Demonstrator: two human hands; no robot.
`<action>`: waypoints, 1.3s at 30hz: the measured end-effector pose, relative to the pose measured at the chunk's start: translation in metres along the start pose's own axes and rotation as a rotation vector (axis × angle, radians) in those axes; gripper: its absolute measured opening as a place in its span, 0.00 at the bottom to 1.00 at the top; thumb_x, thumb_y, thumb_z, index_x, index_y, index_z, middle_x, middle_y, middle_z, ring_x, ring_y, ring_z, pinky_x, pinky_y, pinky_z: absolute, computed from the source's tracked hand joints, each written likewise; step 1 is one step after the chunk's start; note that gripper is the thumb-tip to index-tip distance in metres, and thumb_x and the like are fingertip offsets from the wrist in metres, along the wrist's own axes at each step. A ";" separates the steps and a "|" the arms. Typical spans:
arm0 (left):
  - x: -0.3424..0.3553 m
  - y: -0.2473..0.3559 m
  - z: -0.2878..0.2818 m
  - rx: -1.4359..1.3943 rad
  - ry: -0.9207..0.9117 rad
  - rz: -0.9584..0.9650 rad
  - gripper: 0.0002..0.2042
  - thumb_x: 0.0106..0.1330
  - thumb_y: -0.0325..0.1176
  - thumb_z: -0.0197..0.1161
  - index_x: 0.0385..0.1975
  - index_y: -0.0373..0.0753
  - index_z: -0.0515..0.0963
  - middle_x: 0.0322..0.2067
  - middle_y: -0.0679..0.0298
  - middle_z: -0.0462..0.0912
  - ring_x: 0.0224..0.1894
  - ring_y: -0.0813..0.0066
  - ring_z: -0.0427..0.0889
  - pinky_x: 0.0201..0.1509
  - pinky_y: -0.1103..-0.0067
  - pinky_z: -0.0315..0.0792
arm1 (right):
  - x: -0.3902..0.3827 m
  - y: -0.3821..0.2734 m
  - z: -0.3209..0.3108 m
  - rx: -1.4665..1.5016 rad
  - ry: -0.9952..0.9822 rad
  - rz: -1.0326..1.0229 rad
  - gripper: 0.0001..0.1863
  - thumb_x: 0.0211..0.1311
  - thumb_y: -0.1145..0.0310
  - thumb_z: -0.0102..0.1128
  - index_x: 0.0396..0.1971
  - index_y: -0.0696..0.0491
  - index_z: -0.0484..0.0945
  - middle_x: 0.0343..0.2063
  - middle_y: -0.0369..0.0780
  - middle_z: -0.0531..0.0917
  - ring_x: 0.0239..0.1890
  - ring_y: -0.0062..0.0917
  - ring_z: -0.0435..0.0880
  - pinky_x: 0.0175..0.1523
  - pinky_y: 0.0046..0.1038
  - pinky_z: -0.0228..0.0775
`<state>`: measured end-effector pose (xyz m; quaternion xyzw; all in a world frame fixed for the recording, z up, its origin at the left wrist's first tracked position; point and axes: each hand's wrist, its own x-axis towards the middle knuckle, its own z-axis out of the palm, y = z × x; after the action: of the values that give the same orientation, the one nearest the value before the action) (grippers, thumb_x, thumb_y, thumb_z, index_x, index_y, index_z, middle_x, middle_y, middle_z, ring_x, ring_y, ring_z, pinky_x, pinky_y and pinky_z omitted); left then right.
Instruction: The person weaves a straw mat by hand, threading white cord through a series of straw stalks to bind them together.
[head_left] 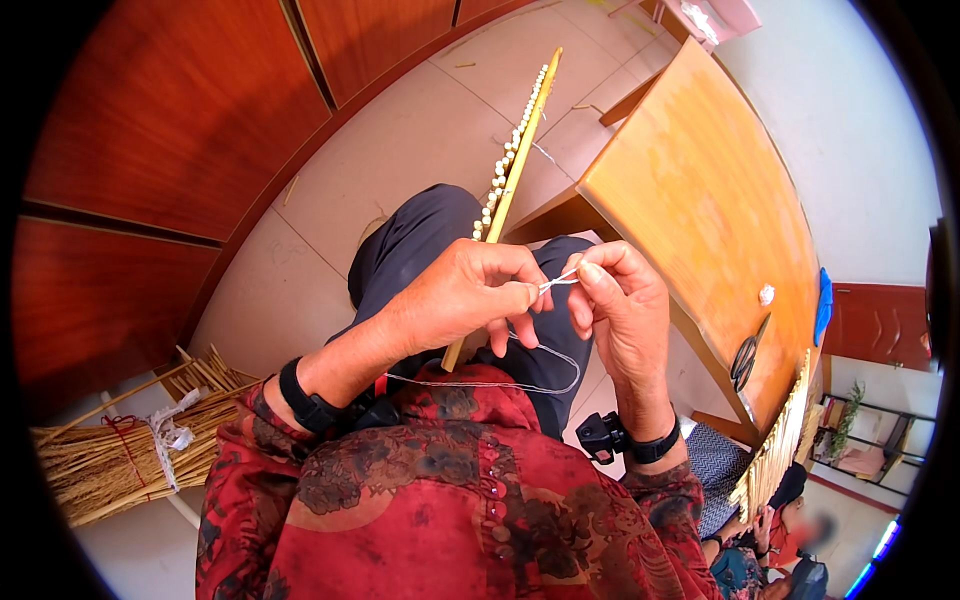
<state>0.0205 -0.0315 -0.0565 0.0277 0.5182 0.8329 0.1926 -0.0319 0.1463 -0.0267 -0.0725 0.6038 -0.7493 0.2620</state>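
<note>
White string (560,280) is crossing between my left hand (470,293) and right hand (628,285), both pinching it, so I'm favouring gentle, even tension above the yellow stick (521,160).

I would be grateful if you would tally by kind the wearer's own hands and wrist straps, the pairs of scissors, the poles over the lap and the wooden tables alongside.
Hands: 2
Wrist straps: 2
Scissors: 1
Pole: 1
Table: 1
Total: 7
</note>
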 end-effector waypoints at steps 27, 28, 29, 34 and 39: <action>0.002 -0.005 -0.005 0.138 0.285 0.108 0.06 0.62 0.28 0.52 0.29 0.33 0.73 0.17 0.72 0.70 0.13 0.88 0.64 0.16 0.88 0.59 | 0.009 0.010 -0.004 -0.069 -0.043 0.100 0.05 0.60 0.71 0.53 0.31 0.58 0.72 0.20 0.34 0.74 0.14 0.11 0.68 0.17 0.12 0.58; 0.002 -0.006 -0.006 0.069 0.298 0.049 0.06 0.62 0.29 0.52 0.28 0.33 0.73 0.18 0.70 0.71 0.12 0.87 0.63 0.15 0.88 0.58 | 0.009 0.010 -0.004 -0.067 -0.041 0.100 0.05 0.60 0.71 0.53 0.31 0.58 0.72 0.20 0.34 0.74 0.14 0.11 0.68 0.17 0.12 0.58; 0.003 -0.006 -0.005 0.070 0.297 0.048 0.06 0.62 0.29 0.52 0.28 0.33 0.73 0.18 0.70 0.71 0.12 0.87 0.63 0.15 0.88 0.58 | 0.009 0.009 -0.005 -0.071 -0.030 0.097 0.05 0.60 0.71 0.53 0.31 0.58 0.72 0.20 0.34 0.74 0.14 0.11 0.68 0.17 0.12 0.58; 0.003 -0.009 -0.006 -0.087 0.166 0.023 0.06 0.63 0.30 0.49 0.29 0.34 0.70 0.23 0.62 0.74 0.14 0.81 0.70 0.14 0.87 0.62 | 0.010 0.008 -0.006 -0.062 -0.012 0.083 0.05 0.60 0.71 0.53 0.31 0.58 0.72 0.20 0.34 0.74 0.14 0.11 0.68 0.17 0.12 0.58; 0.003 -0.001 -0.005 -0.239 0.228 0.048 0.09 0.64 0.35 0.50 0.33 0.34 0.70 0.28 0.60 0.74 0.14 0.80 0.70 0.14 0.88 0.63 | 0.012 0.009 -0.005 -0.103 -0.020 0.046 0.05 0.60 0.71 0.53 0.31 0.58 0.72 0.21 0.34 0.74 0.15 0.11 0.68 0.17 0.12 0.58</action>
<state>0.0168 -0.0343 -0.0603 -0.0778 0.4329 0.8908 0.1143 -0.0414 0.1436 -0.0391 -0.0794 0.6404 -0.7103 0.2812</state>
